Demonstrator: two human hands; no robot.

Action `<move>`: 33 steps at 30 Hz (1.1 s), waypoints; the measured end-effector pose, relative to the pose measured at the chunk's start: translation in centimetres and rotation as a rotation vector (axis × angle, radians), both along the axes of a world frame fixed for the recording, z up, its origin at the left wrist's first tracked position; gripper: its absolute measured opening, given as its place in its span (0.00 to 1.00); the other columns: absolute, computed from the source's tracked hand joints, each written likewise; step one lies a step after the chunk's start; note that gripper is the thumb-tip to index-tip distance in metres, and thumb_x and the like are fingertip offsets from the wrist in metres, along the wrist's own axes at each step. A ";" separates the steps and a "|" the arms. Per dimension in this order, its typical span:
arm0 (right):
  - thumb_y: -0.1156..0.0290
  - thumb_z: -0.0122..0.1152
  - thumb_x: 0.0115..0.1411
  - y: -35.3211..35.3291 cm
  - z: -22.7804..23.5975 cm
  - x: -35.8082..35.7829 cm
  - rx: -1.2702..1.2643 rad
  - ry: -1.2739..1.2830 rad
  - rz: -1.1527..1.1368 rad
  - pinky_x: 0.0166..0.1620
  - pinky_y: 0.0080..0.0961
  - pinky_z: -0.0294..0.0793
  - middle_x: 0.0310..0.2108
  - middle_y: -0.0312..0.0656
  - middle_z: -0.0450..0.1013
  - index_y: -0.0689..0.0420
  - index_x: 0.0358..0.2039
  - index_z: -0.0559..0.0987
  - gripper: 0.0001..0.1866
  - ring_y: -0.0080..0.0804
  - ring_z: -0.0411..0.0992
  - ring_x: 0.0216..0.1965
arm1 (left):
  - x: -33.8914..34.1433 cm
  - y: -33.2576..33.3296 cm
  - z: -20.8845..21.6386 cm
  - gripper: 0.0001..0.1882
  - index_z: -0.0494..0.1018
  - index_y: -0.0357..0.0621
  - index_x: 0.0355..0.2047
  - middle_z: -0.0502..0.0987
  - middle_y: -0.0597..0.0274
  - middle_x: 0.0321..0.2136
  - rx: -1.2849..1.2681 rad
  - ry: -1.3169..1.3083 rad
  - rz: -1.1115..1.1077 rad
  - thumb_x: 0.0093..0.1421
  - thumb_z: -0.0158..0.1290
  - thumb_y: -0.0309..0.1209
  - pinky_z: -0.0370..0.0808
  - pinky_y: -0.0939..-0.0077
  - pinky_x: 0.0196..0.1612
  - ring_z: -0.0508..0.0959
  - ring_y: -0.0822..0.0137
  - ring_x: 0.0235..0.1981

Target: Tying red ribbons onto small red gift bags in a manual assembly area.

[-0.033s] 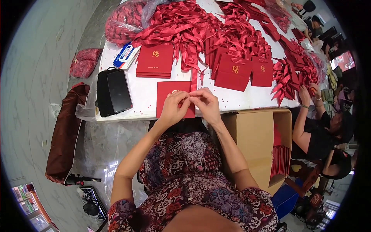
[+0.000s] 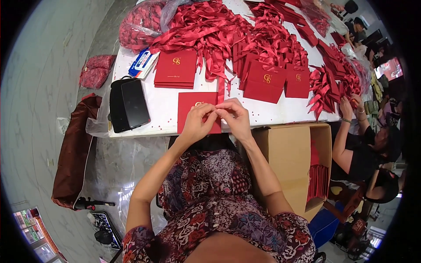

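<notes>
A flat red paper gift bag (image 2: 186,101) with a gold emblem lies at the table's near edge, partly covered by my hands. My left hand (image 2: 199,122) rests over the bag, its thumb and fingers pinched together. My right hand (image 2: 237,120) meets it at the bag's right side, fingertips also pinched and touching those of the left. A red satin ribbon (image 2: 220,90) runs from between the fingertips toward the far side of the table. The pinched end of the ribbon is hidden by my fingers.
Red bags (image 2: 175,69) lie stacked beyond my hands, with a heap of ribbons (image 2: 201,26) behind. A black phone (image 2: 135,104) lies to the left. An open cardboard box (image 2: 285,162) holding red bags stands at right, near a co-worker's arms (image 2: 344,144).
</notes>
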State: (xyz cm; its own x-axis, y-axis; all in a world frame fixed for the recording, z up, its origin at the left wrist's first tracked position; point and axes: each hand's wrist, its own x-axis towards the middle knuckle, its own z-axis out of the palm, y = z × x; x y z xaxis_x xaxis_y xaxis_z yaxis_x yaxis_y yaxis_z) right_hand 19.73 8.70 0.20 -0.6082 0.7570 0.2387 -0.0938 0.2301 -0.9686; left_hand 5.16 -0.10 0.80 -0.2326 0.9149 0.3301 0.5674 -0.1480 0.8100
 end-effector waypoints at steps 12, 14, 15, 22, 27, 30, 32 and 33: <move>0.81 0.64 0.58 0.6 7.5 4.5 -0.246 0.099 0.424 0.31 0.15 0.70 0.29 0.38 0.76 0.65 0.38 0.82 0.07 0.18 0.72 0.27 | -3.4 1.2 -2.6 0.29 0.69 0.39 0.56 0.71 0.51 0.50 -0.108 0.557 0.199 0.55 0.60 0.37 0.61 0.55 0.55 0.66 0.51 0.52; 0.80 0.66 0.57 0.5 6.7 3.3 -0.259 -0.022 0.391 0.30 0.14 0.70 0.28 0.38 0.76 0.65 0.38 0.82 0.08 0.17 0.72 0.27 | -3.5 1.3 -2.3 0.29 0.70 0.39 0.55 0.71 0.52 0.49 -0.139 0.560 0.195 0.55 0.61 0.38 0.61 0.56 0.55 0.67 0.51 0.51; 0.79 0.66 0.56 0.8 5.1 2.5 -0.287 -0.124 0.282 0.32 0.15 0.71 0.29 0.38 0.77 0.65 0.37 0.82 0.08 0.17 0.73 0.27 | -3.5 1.4 -2.0 0.29 0.71 0.40 0.54 0.71 0.52 0.47 -0.162 0.541 0.184 0.53 0.62 0.38 0.61 0.56 0.54 0.67 0.52 0.50; 0.74 0.63 0.59 1.5 -1.1 -1.5 0.088 -0.298 -0.087 0.36 0.25 0.75 0.29 0.44 0.77 0.63 0.37 0.79 0.07 0.31 0.77 0.31 | -3.3 1.4 -0.6 0.22 0.74 0.44 0.43 0.75 0.57 0.40 -0.190 0.411 0.184 0.49 0.66 0.35 0.62 0.60 0.51 0.72 0.55 0.45; 0.74 0.62 0.58 0.7 -0.7 -2.8 0.269 -0.370 -0.116 0.34 0.31 0.75 0.29 0.46 0.76 0.62 0.33 0.78 0.05 0.38 0.77 0.30 | -3.2 1.2 -1.2 0.18 0.73 0.44 0.40 0.79 0.57 0.33 -0.175 0.265 0.164 0.51 0.65 0.33 0.63 0.62 0.49 0.77 0.56 0.40; 0.74 0.63 0.56 0.4 -0.8 -3.0 0.325 -0.350 -0.149 0.34 0.34 0.75 0.28 0.47 0.75 0.62 0.31 0.77 0.06 0.40 0.76 0.30 | -2.8 1.2 -1.3 0.16 0.73 0.43 0.39 0.79 0.56 0.32 -0.169 0.233 0.162 0.52 0.64 0.31 0.63 0.62 0.49 0.78 0.56 0.38; 0.75 0.64 0.54 0.1 -0.9 -3.1 0.294 -0.380 -0.190 0.33 0.37 0.74 0.28 0.48 0.75 0.62 0.30 0.76 0.06 0.43 0.76 0.30 | -2.1 1.0 -1.1 0.15 0.73 0.43 0.39 0.79 0.56 0.31 -0.161 0.231 0.167 0.52 0.63 0.29 0.63 0.62 0.48 0.77 0.55 0.37; 0.75 0.64 0.54 0.0 -0.8 -3.1 0.294 -0.381 -0.191 0.33 0.37 0.74 0.28 0.48 0.75 0.62 0.30 0.76 0.06 0.43 0.76 0.30 | -1.5 1.0 -0.7 0.13 0.74 0.43 0.38 0.79 0.56 0.31 -0.146 0.305 0.197 0.52 0.62 0.27 0.63 0.62 0.47 0.77 0.55 0.36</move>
State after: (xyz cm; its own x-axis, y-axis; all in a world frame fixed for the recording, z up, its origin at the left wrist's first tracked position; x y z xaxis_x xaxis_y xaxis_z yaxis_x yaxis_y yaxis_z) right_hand 16.64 8.71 -0.63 -0.5508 0.7973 0.2469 0.3234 0.4766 -0.8175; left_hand 3.61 0.92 0.09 -0.3200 0.9048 0.2808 0.7916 0.0925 0.6040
